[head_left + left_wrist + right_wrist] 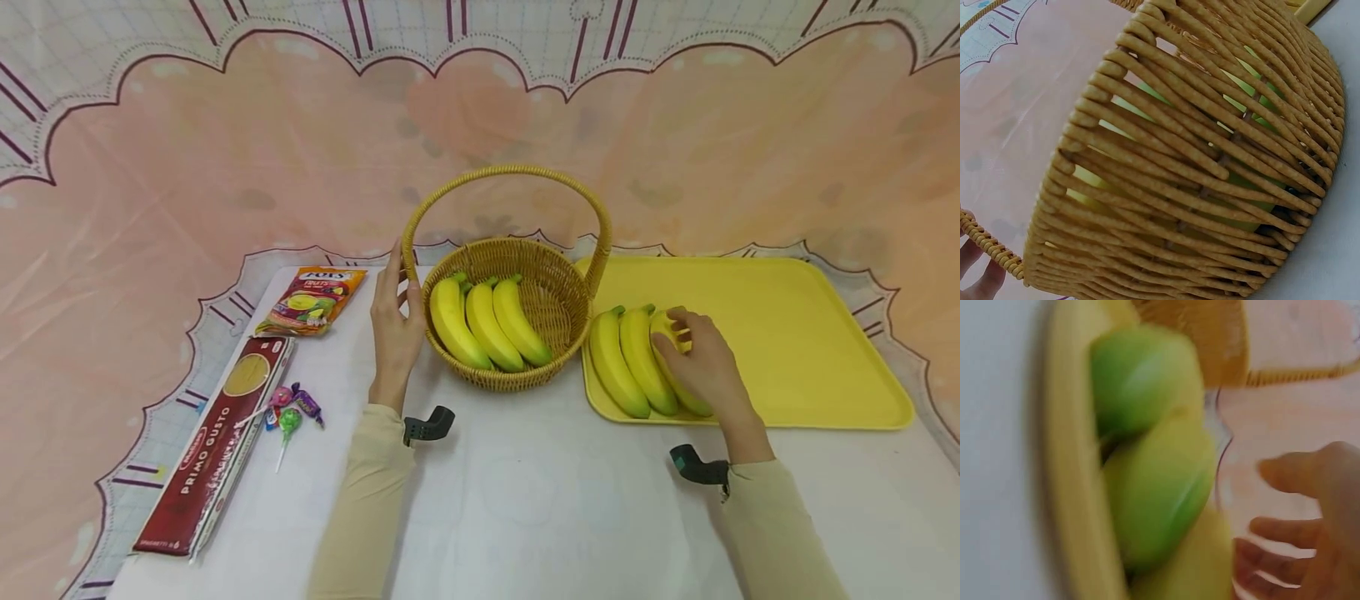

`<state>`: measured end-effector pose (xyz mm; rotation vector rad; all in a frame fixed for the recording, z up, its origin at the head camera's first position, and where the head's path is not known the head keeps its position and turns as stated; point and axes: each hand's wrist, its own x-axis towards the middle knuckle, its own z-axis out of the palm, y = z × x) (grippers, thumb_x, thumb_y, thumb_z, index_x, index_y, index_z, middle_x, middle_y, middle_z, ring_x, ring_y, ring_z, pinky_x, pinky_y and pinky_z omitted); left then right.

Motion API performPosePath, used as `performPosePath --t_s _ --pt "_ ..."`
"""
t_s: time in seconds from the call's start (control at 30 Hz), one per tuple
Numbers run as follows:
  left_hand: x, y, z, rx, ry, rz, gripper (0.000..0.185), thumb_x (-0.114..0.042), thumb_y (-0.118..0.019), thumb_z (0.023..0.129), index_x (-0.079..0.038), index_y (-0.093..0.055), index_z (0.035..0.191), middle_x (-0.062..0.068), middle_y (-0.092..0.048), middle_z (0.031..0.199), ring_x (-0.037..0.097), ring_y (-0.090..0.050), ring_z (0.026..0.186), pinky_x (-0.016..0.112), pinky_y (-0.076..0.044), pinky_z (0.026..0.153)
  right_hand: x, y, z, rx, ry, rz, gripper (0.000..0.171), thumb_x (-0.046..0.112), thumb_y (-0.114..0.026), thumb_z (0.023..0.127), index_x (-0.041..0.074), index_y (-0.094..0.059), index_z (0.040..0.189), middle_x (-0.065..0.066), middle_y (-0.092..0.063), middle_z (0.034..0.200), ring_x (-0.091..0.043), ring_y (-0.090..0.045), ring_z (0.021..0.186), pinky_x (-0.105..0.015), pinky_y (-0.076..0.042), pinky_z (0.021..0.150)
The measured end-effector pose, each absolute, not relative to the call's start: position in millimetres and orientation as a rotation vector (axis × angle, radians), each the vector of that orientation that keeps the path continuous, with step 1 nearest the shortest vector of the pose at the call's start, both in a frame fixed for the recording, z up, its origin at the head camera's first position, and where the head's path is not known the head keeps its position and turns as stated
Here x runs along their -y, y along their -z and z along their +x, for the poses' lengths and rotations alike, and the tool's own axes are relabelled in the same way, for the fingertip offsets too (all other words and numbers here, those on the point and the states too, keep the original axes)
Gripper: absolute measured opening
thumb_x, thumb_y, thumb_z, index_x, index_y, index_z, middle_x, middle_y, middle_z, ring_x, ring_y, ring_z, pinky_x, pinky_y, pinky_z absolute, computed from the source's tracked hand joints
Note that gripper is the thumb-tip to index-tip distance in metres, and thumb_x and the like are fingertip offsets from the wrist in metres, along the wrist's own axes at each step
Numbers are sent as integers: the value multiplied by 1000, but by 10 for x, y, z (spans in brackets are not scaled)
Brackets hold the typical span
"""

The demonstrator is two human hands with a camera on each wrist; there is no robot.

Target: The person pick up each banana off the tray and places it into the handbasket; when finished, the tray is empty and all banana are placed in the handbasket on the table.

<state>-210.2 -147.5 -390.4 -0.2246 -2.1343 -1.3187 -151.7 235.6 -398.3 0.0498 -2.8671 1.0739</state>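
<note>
**Ann:** On the yellow tray point(810, 333), right of the wicker basket point(558, 300), sits a bunch of bananas point(626, 358); the right hand point(708, 367) lies over its rightmost fruit, fingers curled round the upper end.

**Ben:** So a grip, not a flat palm?

**Ann:** Looks like a grip; the right wrist view is blurred, fingers loosely bent beside the fruit, so how firm it is I cannot tell.

**Ben:** And the other hand?

**Ann:** The left hand point(393, 321) rests against the basket's left wall, fingers fairly straight, thumb by the foot of the handle point(510, 172); pressing rather than clutching.

**Ben:** How do the bananas lie?

**Ann:** Long axis running away from the person, stems at the far end; the basket is just left of them, a second bunch point(487, 321) already inside on its left half; the right hand is plainly the nearer one.

**Ben:** Anything else about?

**Ann:** Far left: a pasta box point(217, 446), lollipops point(288, 408), a candy bag point(311, 300); well apart from both hands.
</note>
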Motion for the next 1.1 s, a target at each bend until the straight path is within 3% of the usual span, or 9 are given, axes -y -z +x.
performPosePath --t_s 0.17,0.3,0.6,0.77,1.1 --pt "1471 3907 -2113 2120 1314 -226 54 -12 -46 98 -28 -31 148 16 -54 122 26 -54 116 45 -54 90 -2569 4073 -1428 3087 -1050 2 74 45 -46 96 -9 -26 143 -33 -39 131 -46 -44 114 -59 -44 89" --pt "1473 3907 -2112 2121 1299 -220 55 -11 -46 98 -27 -32 148 16 -54 122 26 -55 116 44 -54 90 -2635 4105 -1387 3127 -1099 -43 79 51 -44 95 -5 -23 146 -32 -42 134 -47 -44 117 -59 -43 91" --pt "1460 3896 -2106 2141 1299 -209 52 -16 -46 99 -25 -32 148 15 -54 123 25 -54 117 43 -54 90 -2585 3996 -1180 3007 -1153 47 69 46 -49 94 4 -31 146 -26 -48 129 -41 -50 109 -52 -50 82" --pt "1464 3884 -2100 2148 1291 -209 52 -17 -45 99 -25 -31 149 15 -54 124 25 -54 117 42 -54 90 -2392 3884 -1091 2938 -1166 190 63 39 -55 93 6 -36 144 -21 -52 125 -36 -54 105 -48 -49 84" --pt "1456 3882 -2083 2129 1315 -231 52 -14 -45 99 -26 -32 148 17 -54 123 28 -55 115 48 -53 89 -1879 3771 -1204 2910 -1217 415 60 37 -59 91 10 -40 142 -13 -55 123 -28 -54 104 -43 -49 85"
